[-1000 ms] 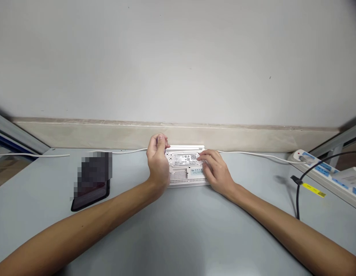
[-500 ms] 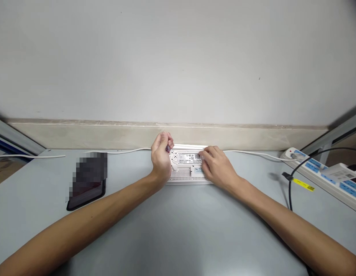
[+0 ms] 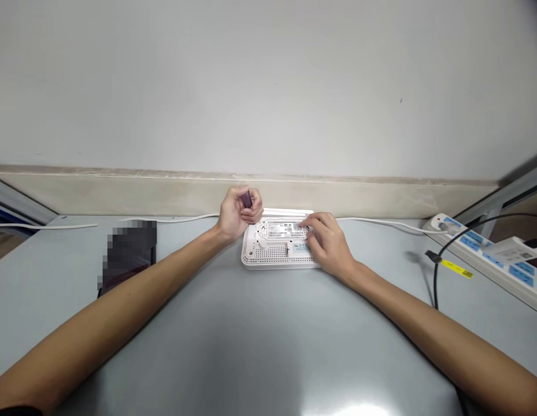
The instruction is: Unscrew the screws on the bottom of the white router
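A white box-shaped device with rows of small holes and a printed label lies on the grey table near the wall. My left hand is closed round a small dark purple object, just above the device's left end. Resting on the right end of the device is my right hand, its fingers bent over the label's edge and slightly apart. Part of the device's right end is hidden under that hand.
On the right is a white power strip with blue sockets, a white adapter and a black cable with a yellow tag. A partly pixelated dark object lies at the left. White cable runs along the wall.
My left hand has moved left and turned, showing its curled fingers and uncovering the device's left end. My right hand stays on the device. The view has shifted slightly.
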Motion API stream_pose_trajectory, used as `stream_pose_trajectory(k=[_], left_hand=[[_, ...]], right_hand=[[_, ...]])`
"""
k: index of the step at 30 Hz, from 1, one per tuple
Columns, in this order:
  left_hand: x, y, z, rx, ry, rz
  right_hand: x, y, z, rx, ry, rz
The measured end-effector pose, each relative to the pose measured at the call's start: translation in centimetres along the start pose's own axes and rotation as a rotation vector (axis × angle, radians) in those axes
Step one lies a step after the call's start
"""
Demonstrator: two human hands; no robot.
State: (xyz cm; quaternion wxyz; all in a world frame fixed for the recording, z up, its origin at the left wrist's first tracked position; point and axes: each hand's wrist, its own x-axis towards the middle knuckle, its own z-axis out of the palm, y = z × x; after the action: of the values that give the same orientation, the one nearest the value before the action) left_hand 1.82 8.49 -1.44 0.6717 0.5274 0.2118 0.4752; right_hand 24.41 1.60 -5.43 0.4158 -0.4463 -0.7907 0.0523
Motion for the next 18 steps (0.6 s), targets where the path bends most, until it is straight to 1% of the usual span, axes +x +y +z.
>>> stream_pose_trajectory(k=[1, 4, 6, 10, 12, 14, 18], left_hand=[[0.0, -0.2, 0.2, 0.01, 0.038, 0.009], [-0.2, -0.7, 1.1, 0.022, 0.21, 0.076], [-0.3, -1.0, 1.6, 0.035, 0.278, 0.106], [-0.5, -0.9, 2.0, 0.069, 0.306, 0.106], [-0.5, -0.8, 2.3, 0.081, 0.32, 0.138], [-0.6, -0.8, 2.5, 0.134, 0.354, 0.203], [-0.9, -1.1, 2.7, 0.319, 0.428, 0.358]], right_hand=[[0.0, -0.1, 0.0, 0.007, 0.005, 0.005], [-0.1, -0.2, 0.2, 0.035, 0.02, 0.028], [-0.2, -0.3, 0.3, 0.045, 0.026, 0.045], [-0.2, -0.2, 0.4, 0.048, 0.025, 0.06], [-0.2, -0.2, 0.3, 0.047, 0.019, 0.061], [-0.2, -0.2, 0.3, 0.047, 0.016, 0.059], [-0.2, -0.2, 0.1, 0.056, 0.012, 0.059]])
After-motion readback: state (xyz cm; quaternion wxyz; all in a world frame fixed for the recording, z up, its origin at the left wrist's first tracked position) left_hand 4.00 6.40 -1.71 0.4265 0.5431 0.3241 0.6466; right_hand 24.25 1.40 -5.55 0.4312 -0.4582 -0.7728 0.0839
